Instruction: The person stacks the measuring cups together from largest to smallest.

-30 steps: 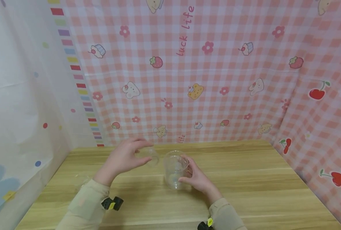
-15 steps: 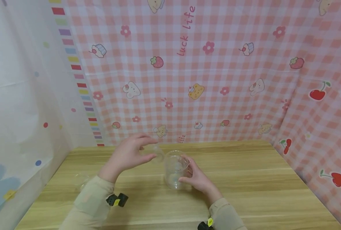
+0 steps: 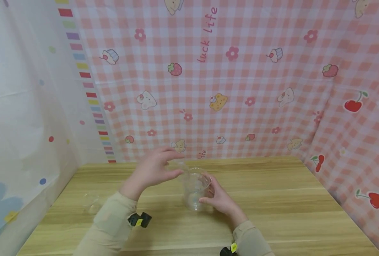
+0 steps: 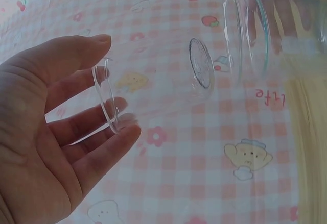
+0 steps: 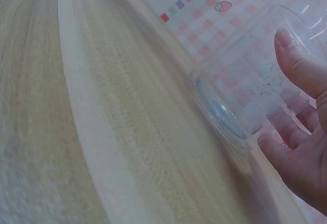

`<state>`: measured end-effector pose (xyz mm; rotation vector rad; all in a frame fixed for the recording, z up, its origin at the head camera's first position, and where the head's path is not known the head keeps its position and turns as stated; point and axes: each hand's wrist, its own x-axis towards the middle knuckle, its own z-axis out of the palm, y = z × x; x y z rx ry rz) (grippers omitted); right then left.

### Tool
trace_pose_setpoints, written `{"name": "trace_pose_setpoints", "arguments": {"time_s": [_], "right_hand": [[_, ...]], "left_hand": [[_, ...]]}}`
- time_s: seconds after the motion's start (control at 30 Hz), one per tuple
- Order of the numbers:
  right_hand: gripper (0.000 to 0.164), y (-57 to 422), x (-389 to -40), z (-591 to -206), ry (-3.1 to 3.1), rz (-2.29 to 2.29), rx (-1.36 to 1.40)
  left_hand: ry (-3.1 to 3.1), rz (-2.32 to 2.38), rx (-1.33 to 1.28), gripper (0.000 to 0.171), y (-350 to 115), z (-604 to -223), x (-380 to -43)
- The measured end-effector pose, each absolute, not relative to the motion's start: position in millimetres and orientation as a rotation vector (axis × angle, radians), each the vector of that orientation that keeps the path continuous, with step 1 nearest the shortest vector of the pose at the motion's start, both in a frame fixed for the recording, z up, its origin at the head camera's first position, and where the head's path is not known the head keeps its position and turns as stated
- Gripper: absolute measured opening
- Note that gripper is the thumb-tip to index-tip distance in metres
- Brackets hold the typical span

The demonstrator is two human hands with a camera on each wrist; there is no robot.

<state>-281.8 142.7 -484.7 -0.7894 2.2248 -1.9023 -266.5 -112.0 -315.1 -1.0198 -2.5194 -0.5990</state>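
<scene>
My left hand (image 3: 151,170) holds a small clear plastic cup (image 4: 163,78) by its rim, the thumb on one side and fingers on the other. In the left wrist view the cup's round base points toward a larger clear cup (image 3: 192,197). That larger cup stands upright on the table, its mouth right beside the small cup. My right hand (image 3: 220,196) grips the larger cup from the right, thumb in front and fingers behind, as the right wrist view (image 5: 240,76) also shows. Another rim shows inside the larger cup's mouth.
Another clear cup-like piece (image 3: 92,203) sits on the wooden table (image 3: 288,213) at the left, close to my left sleeve (image 3: 112,217). A pink checked cloth (image 3: 253,78) hangs behind the table's back edge, and patterned cloths hang at both sides.
My left hand has moved right and slightly up with the small cup, bringing it to the larger cup's rim. The right hand and larger cup have stayed in place.
</scene>
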Motion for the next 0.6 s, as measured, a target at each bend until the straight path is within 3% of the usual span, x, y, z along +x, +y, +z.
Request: {"name": "trace_pose_setpoints", "arguments": {"time_s": [0.6], "right_hand": [[0.085,143.8,-282.1,-485.4,2.206,-1.899,-0.76]], "left_hand": [[-2.569,-0.649,-1.049,0.042,-90.2,-321.6,-271.4]]}}
